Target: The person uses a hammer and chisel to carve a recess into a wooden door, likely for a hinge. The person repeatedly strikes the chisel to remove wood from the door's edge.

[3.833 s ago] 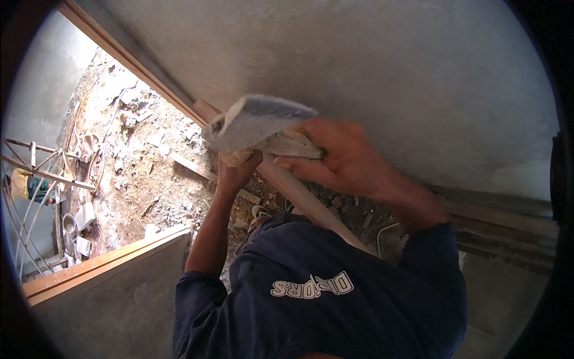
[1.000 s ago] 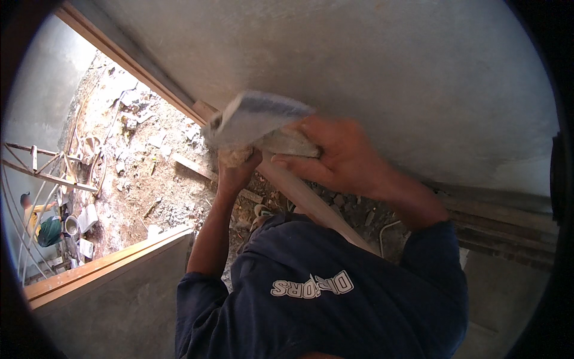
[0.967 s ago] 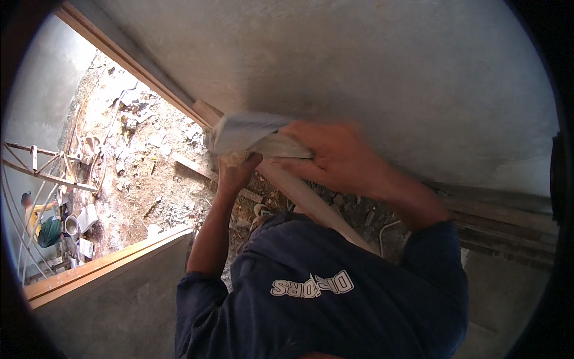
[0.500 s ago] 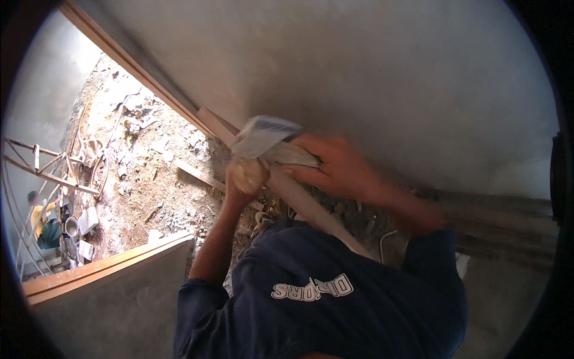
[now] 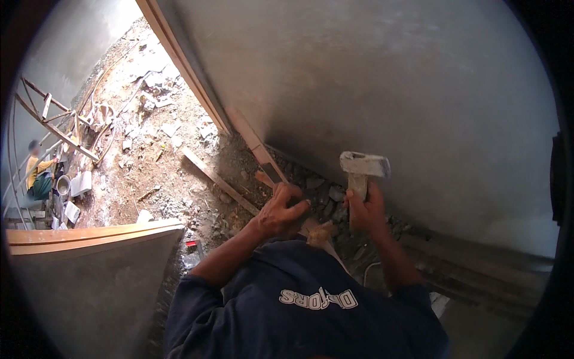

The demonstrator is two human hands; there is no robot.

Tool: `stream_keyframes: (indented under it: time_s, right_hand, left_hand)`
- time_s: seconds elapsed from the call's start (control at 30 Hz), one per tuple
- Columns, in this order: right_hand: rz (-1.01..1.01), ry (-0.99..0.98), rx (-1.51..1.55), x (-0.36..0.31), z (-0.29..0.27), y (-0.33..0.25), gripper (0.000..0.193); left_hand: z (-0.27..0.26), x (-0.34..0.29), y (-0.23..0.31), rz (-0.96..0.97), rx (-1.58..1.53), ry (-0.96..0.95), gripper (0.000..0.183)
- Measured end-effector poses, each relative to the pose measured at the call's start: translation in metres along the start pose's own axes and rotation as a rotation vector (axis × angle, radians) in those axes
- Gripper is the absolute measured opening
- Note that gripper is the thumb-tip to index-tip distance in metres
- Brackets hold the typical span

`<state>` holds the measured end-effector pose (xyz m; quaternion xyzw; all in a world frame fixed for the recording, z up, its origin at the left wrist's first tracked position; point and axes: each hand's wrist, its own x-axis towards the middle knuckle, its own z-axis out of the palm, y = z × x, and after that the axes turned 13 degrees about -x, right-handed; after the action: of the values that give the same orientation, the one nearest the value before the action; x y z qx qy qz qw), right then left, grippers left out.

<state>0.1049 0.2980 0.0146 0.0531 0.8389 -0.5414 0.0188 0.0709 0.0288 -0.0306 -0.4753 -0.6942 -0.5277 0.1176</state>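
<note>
My left hand point(image 5: 282, 210) is closed around a chisel. Its dark flat blade point(image 5: 272, 173) lies against a wooden board point(image 5: 254, 140), and the frayed, yellowish end of its wooden handle point(image 5: 321, 233) sticks out toward my shirt. To the right, my right hand point(image 5: 366, 209) grips a hammer by its pale handle, with the worn, whitish head point(image 5: 365, 163) raised and apart from the chisel. The board slants from beside the door frame down toward my body, where my hand and shirt cover part of it.
A grey plastered wall point(image 5: 418, 90) rises ahead and right, with rubble point(image 5: 323, 194) at its foot. Left stands a wooden door frame point(image 5: 185, 66); a loose plank point(image 5: 218, 179) lies on rubble-strewn ground. Farther left, a person point(image 5: 39, 173) sits near a bucket point(image 5: 63, 185) and metal scaffolding point(image 5: 57, 119).
The hammer has moved right, away from the chisel's handle end. My left hand has turned and come nearer my body with the chisel, whose blade now shows. The view has shifted too.
</note>
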Motion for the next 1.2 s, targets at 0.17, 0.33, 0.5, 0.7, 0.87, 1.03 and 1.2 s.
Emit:
stream_keyframes:
  time_s: [0.17, 0.33, 0.5, 0.7, 0.87, 1.03, 1.2]
  right_hand:
    - [-0.119, 0.021, -0.086, -0.011, 0.001, 0.04, 0.038]
    - [-0.349, -0.008, -0.338, -0.022, 0.003, 0.052, 0.037]
    - [-0.624, -0.11, -0.363, -0.028, 0.007, 0.042, 0.033]
    - [-0.744, -0.268, -0.269, -0.037, 0.011, 0.041, 0.043]
    - [-0.915, -0.216, -0.247, -0.044, 0.012, 0.042, 0.036]
    - [-0.921, -0.202, -0.449, -0.04, 0.014, 0.05, 0.047]
    - [-0.788, -0.26, -0.52, -0.044, 0.008, 0.048, 0.041]
  left_hand:
    - [0.003, -0.016, -0.027, -0.05, 0.003, 0.046, 0.073]
    - [0.009, -0.017, -0.026, -0.045, -0.042, 0.039, 0.067]
    - [0.012, -0.011, -0.023, -0.023, -0.134, 0.118, 0.065]
    - [0.002, 0.009, -0.011, -0.141, -0.076, 0.166, 0.04]
    - [0.004, 0.01, -0.015, -0.14, -0.058, 0.196, 0.034]
    - [0.006, 0.008, -0.019, -0.143, -0.046, 0.178, 0.032]
    - [0.008, 0.002, -0.025, -0.142, -0.056, 0.135, 0.033]
